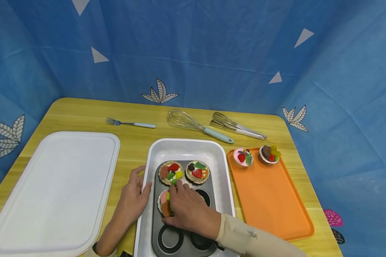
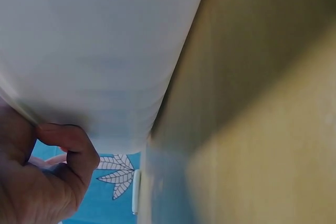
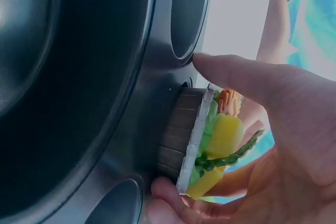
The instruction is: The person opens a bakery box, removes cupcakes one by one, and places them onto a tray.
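"How will that cupcake (image 1: 164,200) handle?"

"Light, I'd guess, with toppings (image 3: 226,137) easily knocked; take it by the wrapper (image 3: 181,129). It sits in the muffin pan (image 1: 186,248), the right hand (image 1: 191,205) loosely around it, fingers spread, thumb apart. The left hand (image 1: 132,198) grips the white tub's (image 1: 188,148) rim."

"And around?"

"Yellow table (image 1: 83,114), blue curtain (image 1: 212,43) behind, orange tray (image 1: 263,200) rightward."

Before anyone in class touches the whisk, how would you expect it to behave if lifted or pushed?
The whisk would probably feel light, since its head is open wire loops. The loops look thin and may flex, while the straight handle seems stiff. Pushed, it might pivot rather than roll, as the head is wider than the handle.
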A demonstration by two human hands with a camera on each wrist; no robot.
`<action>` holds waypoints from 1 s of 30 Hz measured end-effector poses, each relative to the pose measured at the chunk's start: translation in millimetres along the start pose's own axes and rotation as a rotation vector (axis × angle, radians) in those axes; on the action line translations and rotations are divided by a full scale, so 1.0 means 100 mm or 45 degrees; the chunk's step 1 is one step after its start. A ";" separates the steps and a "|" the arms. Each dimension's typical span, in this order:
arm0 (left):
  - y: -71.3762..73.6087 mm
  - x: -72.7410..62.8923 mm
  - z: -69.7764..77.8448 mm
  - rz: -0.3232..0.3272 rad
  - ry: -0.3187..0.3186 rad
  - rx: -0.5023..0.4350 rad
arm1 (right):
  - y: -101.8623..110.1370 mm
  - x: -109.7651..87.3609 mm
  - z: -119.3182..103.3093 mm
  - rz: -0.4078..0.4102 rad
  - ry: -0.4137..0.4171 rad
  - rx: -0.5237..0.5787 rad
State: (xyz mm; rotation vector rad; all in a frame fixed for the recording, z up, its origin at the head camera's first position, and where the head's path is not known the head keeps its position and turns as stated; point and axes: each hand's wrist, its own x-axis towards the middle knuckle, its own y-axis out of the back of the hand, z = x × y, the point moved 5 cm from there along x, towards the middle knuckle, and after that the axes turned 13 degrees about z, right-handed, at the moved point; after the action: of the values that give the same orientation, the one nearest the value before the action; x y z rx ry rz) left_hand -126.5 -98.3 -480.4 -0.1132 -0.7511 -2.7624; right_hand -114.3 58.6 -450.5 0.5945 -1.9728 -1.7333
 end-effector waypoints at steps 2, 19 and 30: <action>0.00 0.00 0.00 -0.001 0.005 0.000 | 0.00 0.00 0.00 0.021 0.004 -0.006; 0.01 0.01 0.01 -0.017 -0.005 0.019 | -0.03 0.01 0.00 0.047 -0.049 0.052; 0.02 0.01 0.01 0.014 -0.055 0.025 | -0.03 0.01 -0.01 0.079 -0.021 0.044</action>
State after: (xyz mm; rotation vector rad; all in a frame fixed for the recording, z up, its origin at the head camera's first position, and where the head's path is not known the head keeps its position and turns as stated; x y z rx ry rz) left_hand -127.0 -99.4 -478.4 -0.1729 -0.7860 -2.7497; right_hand -115.0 57.0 -453.1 0.5264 -2.0148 -1.6751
